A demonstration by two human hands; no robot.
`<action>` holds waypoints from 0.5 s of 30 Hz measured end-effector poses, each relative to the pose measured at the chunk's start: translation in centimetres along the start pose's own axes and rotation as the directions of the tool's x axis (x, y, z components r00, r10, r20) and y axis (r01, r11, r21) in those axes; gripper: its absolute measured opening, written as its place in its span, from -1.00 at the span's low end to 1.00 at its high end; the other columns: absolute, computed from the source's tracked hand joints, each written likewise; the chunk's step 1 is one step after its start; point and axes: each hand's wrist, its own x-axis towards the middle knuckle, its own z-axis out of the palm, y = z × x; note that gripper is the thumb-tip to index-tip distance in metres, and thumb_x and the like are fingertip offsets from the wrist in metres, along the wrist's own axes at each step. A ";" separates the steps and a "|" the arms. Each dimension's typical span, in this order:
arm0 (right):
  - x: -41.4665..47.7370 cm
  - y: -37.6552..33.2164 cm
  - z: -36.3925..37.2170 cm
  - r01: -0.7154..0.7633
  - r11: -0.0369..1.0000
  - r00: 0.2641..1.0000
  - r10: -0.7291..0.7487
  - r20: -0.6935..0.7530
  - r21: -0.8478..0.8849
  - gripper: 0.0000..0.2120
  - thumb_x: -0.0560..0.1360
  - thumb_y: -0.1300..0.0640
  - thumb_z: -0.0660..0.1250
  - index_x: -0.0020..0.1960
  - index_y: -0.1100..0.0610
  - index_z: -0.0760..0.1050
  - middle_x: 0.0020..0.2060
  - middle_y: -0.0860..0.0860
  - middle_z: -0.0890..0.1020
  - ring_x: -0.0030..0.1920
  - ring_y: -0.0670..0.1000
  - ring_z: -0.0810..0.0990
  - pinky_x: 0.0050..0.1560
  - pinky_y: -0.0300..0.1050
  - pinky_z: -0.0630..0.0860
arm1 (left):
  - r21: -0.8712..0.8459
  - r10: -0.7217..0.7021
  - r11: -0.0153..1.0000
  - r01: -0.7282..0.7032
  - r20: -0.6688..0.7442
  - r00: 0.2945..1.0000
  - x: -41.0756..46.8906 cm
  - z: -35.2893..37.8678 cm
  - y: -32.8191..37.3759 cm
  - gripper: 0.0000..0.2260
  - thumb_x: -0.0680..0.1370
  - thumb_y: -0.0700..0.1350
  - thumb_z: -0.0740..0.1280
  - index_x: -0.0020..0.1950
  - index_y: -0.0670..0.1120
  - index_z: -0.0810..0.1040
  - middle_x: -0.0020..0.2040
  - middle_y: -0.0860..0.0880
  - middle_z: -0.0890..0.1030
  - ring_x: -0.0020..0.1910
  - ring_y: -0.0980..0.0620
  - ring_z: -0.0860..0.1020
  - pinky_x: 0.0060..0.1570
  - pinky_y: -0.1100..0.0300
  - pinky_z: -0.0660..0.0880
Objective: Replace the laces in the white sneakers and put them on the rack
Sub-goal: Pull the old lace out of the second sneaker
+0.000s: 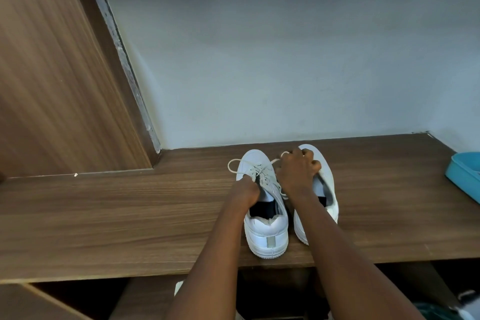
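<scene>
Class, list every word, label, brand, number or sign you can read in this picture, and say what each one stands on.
No text can be read anywhere in this picture.
Left sneaker: the grey heel tab is blank and no brand shows.
Right sneaker: no mark shows; the right hand covers part of it.
Blue tray: no print on the part in view.
Wooden shelf: plain wood grain, no label.

A blue tray [465, 176] at far right; pale wall [259, 60] behind; wooden panel [52, 73] left
</scene>
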 end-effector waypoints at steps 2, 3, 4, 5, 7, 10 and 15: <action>-0.2 -0.5 0.2 0.120 0.993 0.991 -0.120 0.055 0.010 -0.68 0.51 0.18 0.24 0.22 -0.03 0.54 0.24 -0.04 0.46 0.35 0.09 0.23 0.29 0.09 0.15 | 0.001 0.018 1.000 -0.018 -0.004 1.000 0.0 0.0 0.0 -0.66 0.62 -0.22 0.03 0.36 -0.20 0.37 0.32 -0.22 0.45 0.25 -0.16 0.45 0.12 0.10 0.36; -0.4 -0.7 0.3 0.171 0.985 0.983 -0.171 0.066 0.007 -0.68 0.51 0.18 0.25 0.22 -0.06 0.55 0.25 -0.07 0.46 0.35 0.08 0.23 0.27 0.08 0.15 | 0.006 0.027 1.000 -0.027 -0.005 1.000 0.0 0.0 0.0 -0.67 0.61 -0.22 0.04 0.35 -0.19 0.38 0.30 -0.22 0.47 0.23 -0.16 0.46 0.09 0.11 0.36; -0.5 -1.0 0.5 0.211 0.977 0.975 -0.211 0.072 -0.001 -0.69 0.51 0.18 0.25 0.20 -0.07 0.56 0.24 -0.09 0.47 0.34 0.07 0.24 0.24 0.07 0.16 | 0.012 0.032 0.999 -0.032 -0.004 0.999 -0.1 0.0 0.0 -0.67 0.61 -0.22 0.04 0.33 -0.19 0.40 0.29 -0.22 0.48 0.22 -0.16 0.47 0.06 0.13 0.35; -0.7 -1.2 0.6 0.239 0.971 0.969 -0.237 0.073 -0.013 -0.71 0.52 0.17 0.24 0.17 -0.06 0.57 0.22 -0.10 0.49 0.32 0.07 0.25 0.21 0.06 0.16 | 0.017 0.034 0.999 -0.034 -0.002 0.999 -0.1 0.0 0.0 -0.68 0.61 -0.22 0.04 0.33 -0.19 0.40 0.28 -0.21 0.48 0.21 -0.16 0.47 0.04 0.14 0.34; -0.8 -1.3 0.8 0.256 0.966 0.965 -0.252 0.071 -0.044 -0.75 0.54 0.15 0.21 0.12 -0.03 0.59 0.13 -0.09 0.54 0.28 0.07 0.29 0.17 0.05 0.18 | 0.025 0.030 0.999 -0.030 -0.001 1.000 0.1 0.0 0.0 -0.68 0.61 -0.21 0.04 0.33 -0.19 0.40 0.28 -0.22 0.48 0.22 -0.16 0.47 0.04 0.14 0.34; -0.9 -1.3 0.7 0.242 0.967 0.970 -0.238 0.058 -0.085 -0.78 0.55 0.14 0.20 0.08 0.00 0.59 0.05 -0.07 0.56 0.25 0.07 0.32 0.19 0.09 0.19 | 0.022 0.025 0.999 -0.025 -0.001 1.000 0.1 0.1 0.0 -0.68 0.62 -0.20 0.05 0.32 -0.18 0.41 0.28 -0.21 0.49 0.22 -0.15 0.47 0.01 0.16 0.33; -0.5 -0.6 0.2 0.114 0.993 0.993 -0.114 -0.015 -0.044 -0.80 0.53 0.16 0.20 0.03 0.04 0.59 0.01 -0.04 0.57 0.23 0.07 0.35 0.19 0.11 0.18 | 0.008 0.011 1.000 -0.011 -0.002 1.000 0.2 0.1 -0.1 -0.67 0.61 -0.20 0.04 0.32 -0.20 0.41 0.30 -0.23 0.47 0.23 -0.16 0.46 0.10 0.11 0.36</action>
